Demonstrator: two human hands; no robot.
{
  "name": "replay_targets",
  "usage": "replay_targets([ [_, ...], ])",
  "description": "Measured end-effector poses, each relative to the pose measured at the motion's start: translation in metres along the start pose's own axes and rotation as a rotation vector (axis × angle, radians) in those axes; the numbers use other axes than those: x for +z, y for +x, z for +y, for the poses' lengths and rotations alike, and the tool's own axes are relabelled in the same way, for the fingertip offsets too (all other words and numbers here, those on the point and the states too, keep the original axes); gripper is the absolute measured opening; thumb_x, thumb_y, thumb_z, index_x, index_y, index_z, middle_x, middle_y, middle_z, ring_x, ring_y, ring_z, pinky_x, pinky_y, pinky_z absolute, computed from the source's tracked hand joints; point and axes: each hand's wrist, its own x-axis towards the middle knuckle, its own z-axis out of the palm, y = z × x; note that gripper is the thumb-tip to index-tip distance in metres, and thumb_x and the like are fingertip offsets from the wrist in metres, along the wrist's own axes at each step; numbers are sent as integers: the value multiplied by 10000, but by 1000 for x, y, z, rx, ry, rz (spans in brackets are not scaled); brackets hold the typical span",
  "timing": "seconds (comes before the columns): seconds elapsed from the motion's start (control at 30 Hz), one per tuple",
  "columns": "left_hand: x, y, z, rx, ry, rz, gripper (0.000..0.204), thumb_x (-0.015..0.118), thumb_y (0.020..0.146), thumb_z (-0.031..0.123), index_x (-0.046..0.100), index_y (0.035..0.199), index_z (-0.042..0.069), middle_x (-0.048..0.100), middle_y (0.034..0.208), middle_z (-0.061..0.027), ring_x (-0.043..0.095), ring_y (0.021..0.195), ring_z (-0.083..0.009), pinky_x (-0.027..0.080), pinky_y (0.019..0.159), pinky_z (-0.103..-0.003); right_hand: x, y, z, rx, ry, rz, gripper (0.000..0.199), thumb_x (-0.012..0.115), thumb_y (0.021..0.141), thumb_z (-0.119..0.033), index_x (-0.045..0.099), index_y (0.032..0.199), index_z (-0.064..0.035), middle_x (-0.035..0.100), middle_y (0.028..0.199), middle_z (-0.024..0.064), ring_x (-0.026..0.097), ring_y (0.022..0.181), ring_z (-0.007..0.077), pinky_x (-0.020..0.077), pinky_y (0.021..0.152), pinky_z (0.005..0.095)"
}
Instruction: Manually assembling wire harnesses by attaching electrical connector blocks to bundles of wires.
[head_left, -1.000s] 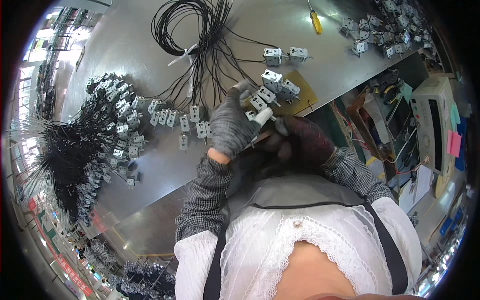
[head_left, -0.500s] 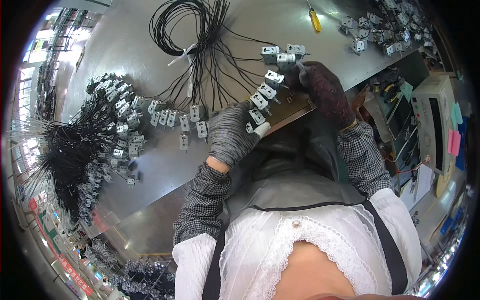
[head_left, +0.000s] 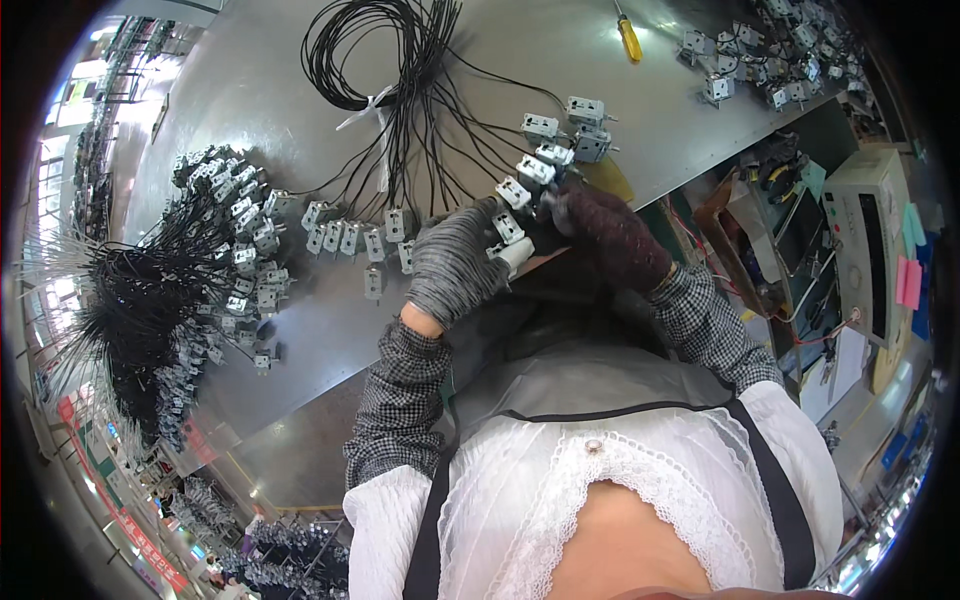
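Observation:
Black cables (head_left: 425,80), looped and tied with a white strip, fan out to small silver metal blocks with slots. My left hand (head_left: 452,262), in a grey striped glove with a pale thumb tip, pinches one metal block (head_left: 508,228) between thumb and fingers. My right hand (head_left: 612,235), in a dark maroon glove, is closed just right of that block, fingertips close to the row. Whatever it holds is hidden. Several more blocks, such as the upper one (head_left: 585,110), lie beyond my hands. Another row of blocks (head_left: 350,238) sits left of my left hand.
A large pile of black-wired blocks (head_left: 150,290) covers the metal table's left side. A yellow-handled screwdriver (head_left: 629,42) lies at the far edge, with more blocks (head_left: 770,65) at far right. An open drawer of tools (head_left: 780,215) and a pale machine (head_left: 868,250) stand at right.
My right hand has moved left and toward me, closer to my left hand. The blocks near it have shifted; those by my left hand moved slightly left.

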Motion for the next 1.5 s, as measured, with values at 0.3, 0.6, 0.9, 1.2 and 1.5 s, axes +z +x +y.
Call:
replay_targets([
  [0.3,17,1,-8,-112,-530,68,469,824,917,119,635,1320,-32,739,1158,-143,708,1069,-170,578,962,-332,10,7,-17,-97,-363,85,262,591,1063,-111,643,1284,19,683,1201,188,694,1076,374,578,931,472],
  [0.6,26,21,-12,9,-515,138,563,869,870,197,634,1350,18,807,1045,-122,782,1019,-192,622,882,-336,2,40,-16,-181,-390,262,266,573,1095,-187,664,1297,-40,717,1101,163,711,980,305,574,905,421],
  [0.9,14,29,-1,20,-159,83,580,900,852,372,709,1272,21,809,998,-152,803,940,-263,625,815,-378,-7,-5,-56,159,-298,183,269,629,1077,-236,681,1255,-41,720,966,110,686,887,169,569,811,340],
  [1.2,28,31,-9,-25,-446,119,442,859,913,252,713,1254,12,805,1024,-120,795,967,-191,626,841,-350,9,-17,-42,26,-344,130,324,779,975,-156,690,1263,-36,707,1088,113,699,983,177,582,897,341],
  [1.5,24,26,-4,17,-149,178,405,846,915,198,721,1254,13,803,1030,-126,793,932,-196,624,838,-345,7,-27,-32,146,-287,118,351,772,955,-193,685,1255,-32,709,1058,132,716,972,214,588,879,373],
])
